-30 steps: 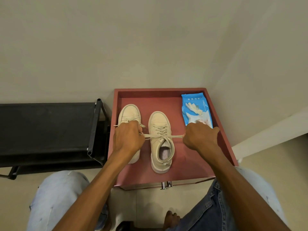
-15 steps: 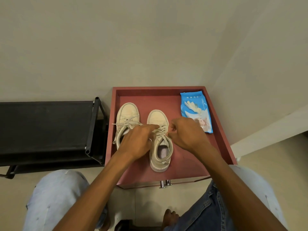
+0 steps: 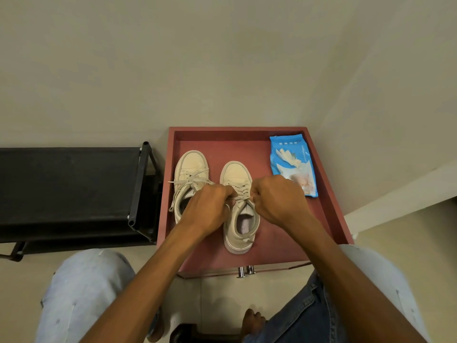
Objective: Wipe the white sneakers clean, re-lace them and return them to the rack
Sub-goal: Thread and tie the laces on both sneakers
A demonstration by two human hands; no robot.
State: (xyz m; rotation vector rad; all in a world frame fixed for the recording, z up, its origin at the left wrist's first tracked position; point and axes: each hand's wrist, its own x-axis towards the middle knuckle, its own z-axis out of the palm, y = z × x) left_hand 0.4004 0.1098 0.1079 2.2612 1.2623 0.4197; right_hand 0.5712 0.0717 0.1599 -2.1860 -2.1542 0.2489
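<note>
Setting: a plain beige wall (image 3: 197, 70) rises behind a red-brown wooden table with a raised rim (image 3: 329, 206); pale floor below.
Rack: a black metal-framed shoe rack with a dark fabric shelf (image 3: 69, 184) stands just beside the table's left edge.
Left sneaker: the off-white lace-up sneaker on the left (image 3: 190, 169) lies on the table, toe toward the wall, its laces loose and splayed over the tongue.
Right sneaker: the second off-white sneaker (image 3: 241, 219) sits just beside it, heel toward the person, pale insole visible.
Left hand: the left hand (image 3: 207, 209), wearing a ring, has its grip clenched on the flat cream shoelace (image 3: 241, 191) of the right sneaker.
Right hand: the right hand (image 3: 277, 199) pinches the same lace from the other side; the hands nearly meet above the eyelets.
Wipes: a blue plastic pack of wet wipes (image 3: 293, 164) lies in the table's far right corner, apart from the shoes.
Person: knees in light and dark blue jeans frame the table's near edge.
</note>
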